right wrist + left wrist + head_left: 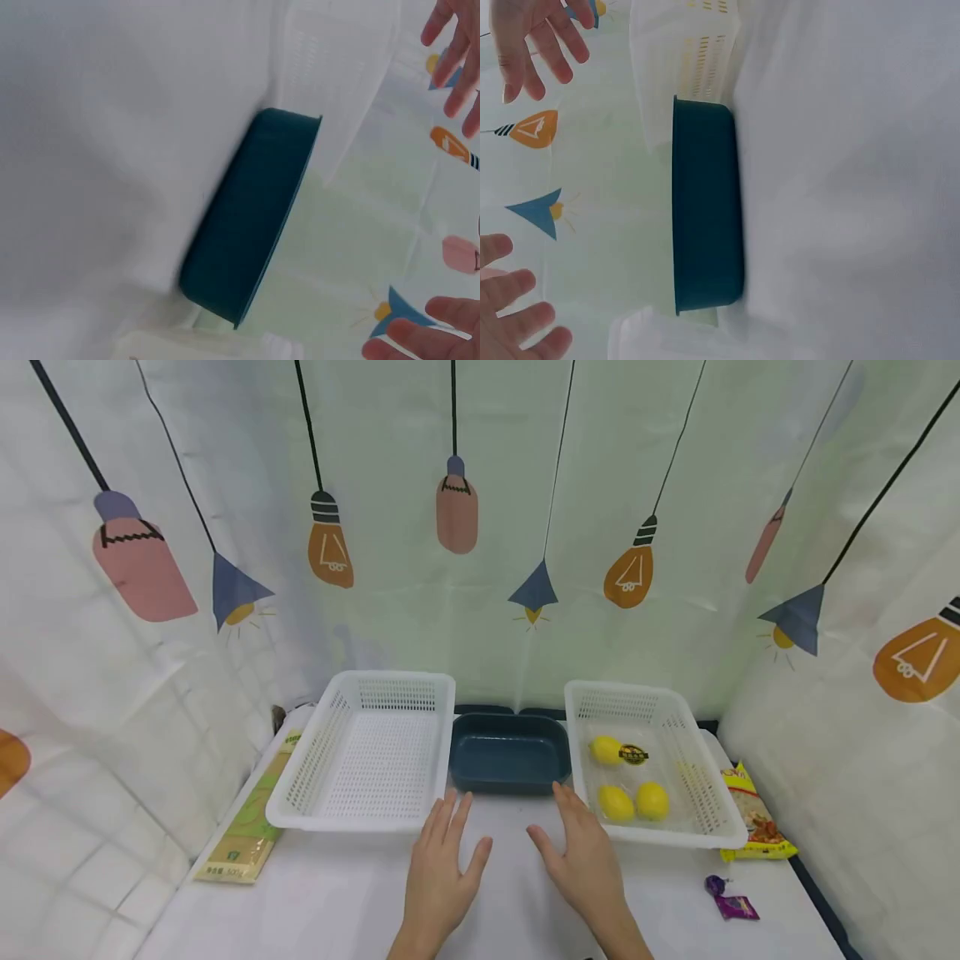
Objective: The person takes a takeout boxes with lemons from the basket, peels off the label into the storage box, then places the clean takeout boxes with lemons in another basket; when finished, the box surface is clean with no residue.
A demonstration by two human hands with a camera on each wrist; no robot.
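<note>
- The left hand [442,877] is hovering above the white table [330,910], its fingers extended and its thumb standing apart;
- the right hand [585,864] is hovering opposite, likewise spread, its thumb pointing toward the left hand;
- the dark teal dish [510,756] is sitting upright on the table just beyond both hands, between two baskets;
- the left basket [382,752], white and slotted, is standing at the dish's left; the right basket [675,837] is standing at its right and holding three lemons [617,803];
- farther out, a green-gold packet [247,827] is lying at left; a yellow snack bag [757,818] and purple-wrapped sweets [737,907] are lying at right;
- a lamp-printed curtain [397,635] is hanging behind.
</note>
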